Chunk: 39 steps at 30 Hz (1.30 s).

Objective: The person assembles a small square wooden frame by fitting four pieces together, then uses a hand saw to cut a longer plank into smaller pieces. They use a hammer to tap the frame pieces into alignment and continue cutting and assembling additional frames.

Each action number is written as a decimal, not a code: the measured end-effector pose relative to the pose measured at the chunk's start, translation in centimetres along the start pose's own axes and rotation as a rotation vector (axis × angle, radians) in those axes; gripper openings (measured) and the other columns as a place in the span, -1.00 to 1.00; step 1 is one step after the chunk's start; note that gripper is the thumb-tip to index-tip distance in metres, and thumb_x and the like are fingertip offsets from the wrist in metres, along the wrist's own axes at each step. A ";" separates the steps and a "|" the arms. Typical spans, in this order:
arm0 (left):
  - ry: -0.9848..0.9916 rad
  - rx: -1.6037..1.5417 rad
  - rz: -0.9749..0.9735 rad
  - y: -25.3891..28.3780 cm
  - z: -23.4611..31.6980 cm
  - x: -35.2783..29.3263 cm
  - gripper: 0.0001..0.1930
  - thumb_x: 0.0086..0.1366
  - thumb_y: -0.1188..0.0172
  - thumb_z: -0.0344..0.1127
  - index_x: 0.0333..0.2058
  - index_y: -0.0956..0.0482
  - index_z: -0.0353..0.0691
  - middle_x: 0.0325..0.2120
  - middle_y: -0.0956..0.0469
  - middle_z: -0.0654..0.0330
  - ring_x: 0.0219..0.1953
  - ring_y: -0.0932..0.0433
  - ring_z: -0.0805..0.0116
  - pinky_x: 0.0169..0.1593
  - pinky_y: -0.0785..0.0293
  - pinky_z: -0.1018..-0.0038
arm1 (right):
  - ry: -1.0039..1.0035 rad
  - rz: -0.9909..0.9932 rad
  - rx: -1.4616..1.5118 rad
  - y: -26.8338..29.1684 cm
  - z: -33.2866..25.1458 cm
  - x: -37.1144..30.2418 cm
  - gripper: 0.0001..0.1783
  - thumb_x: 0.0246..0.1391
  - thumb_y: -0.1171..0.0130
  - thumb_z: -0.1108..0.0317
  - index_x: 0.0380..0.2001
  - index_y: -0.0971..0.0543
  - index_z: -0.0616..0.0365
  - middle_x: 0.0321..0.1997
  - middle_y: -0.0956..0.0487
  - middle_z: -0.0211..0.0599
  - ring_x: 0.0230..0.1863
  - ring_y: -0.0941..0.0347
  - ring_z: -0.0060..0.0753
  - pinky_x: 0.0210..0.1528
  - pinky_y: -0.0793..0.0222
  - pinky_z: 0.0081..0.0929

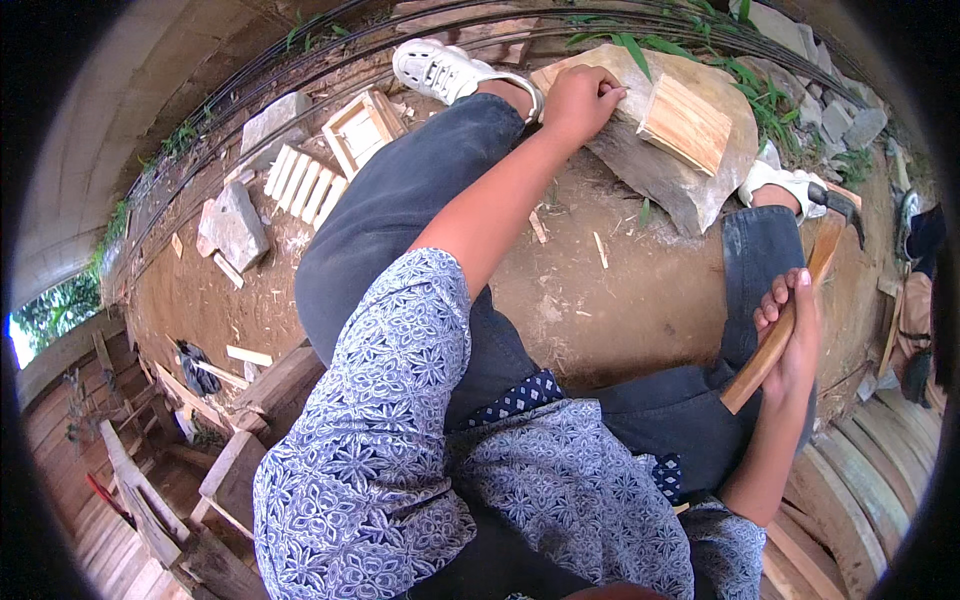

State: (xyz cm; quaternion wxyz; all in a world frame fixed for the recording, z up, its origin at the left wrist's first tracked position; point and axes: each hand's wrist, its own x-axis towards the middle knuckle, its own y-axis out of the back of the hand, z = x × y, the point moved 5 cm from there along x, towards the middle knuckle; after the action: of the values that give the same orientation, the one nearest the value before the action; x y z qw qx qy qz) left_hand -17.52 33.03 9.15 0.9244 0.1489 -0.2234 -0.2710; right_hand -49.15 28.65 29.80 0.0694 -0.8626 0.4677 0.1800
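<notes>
My right hand (790, 335) is closed around the wooden handle of a hammer (775, 350). The hammer's dark head points away from me, beside my right shoe. Far out ahead, my left hand (585, 103) rests over a large flat stone (725, 195), fingers curled with the thumb against them. Whatever those fingers may pinch is too small or hidden to make out. Just right of that hand, a small wooden piece made of joined boards (690, 125) lies on the stone, apart from the fingers.
To the left sit a slatted wooden piece (303, 186), a small wooden frame (362, 130) and grey rocks (234, 222). Wood chips are scattered over the dirt ground (590, 290). Dark cables (330, 75) run along the far side. Planks (850, 490) lie at the lower right.
</notes>
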 end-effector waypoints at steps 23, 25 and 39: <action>0.255 -0.232 0.051 -1.6 3.4 -0.8 -0.85 0.14 -0.20 -0.29 -0.37 -0.57 -0.23 -0.43 -0.64 -0.01 -0.32 -0.65 0.04 -0.20 -0.55 0.26 | 0.113 0.182 -0.354 -1.5 7.6 19.7 -0.50 0.00 -0.40 0.04 -0.19 -0.51 0.22 -0.20 -0.55 -0.27 -0.21 -0.49 -0.44 -0.17 -0.47 -0.45; 0.297 -0.244 0.025 -0.9 3.8 -1.2 -0.88 0.13 -0.21 -0.32 -0.38 -0.56 -0.23 -0.44 -0.64 0.01 -0.34 -0.66 0.09 -0.22 -0.55 0.29 | 0.086 0.183 -0.337 -3.0 7.9 19.8 -0.50 0.01 -0.40 0.06 -0.16 -0.51 0.22 -0.17 -0.54 -0.27 -0.17 -0.49 -0.45 -0.18 -0.47 -0.45; 0.315 -0.681 -0.207 -7.8 6.7 -1.2 -0.81 0.26 -0.26 -0.25 -0.27 -0.55 -0.23 -0.41 -0.59 0.23 -0.34 -0.57 0.45 -0.24 -0.49 0.47 | 0.196 0.209 -0.489 1.8 2.8 27.3 -0.56 0.00 -0.40 0.15 -0.23 -0.52 0.29 -0.30 -0.56 -0.27 -0.27 -0.48 -0.42 -0.22 -0.39 -0.43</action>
State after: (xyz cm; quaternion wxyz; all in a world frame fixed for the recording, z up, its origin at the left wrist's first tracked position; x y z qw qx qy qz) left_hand -25.16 26.32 11.41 0.9116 -0.1050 0.0401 -0.3955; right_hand -37.75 7.11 17.09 -0.2052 -0.8143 0.5011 0.2092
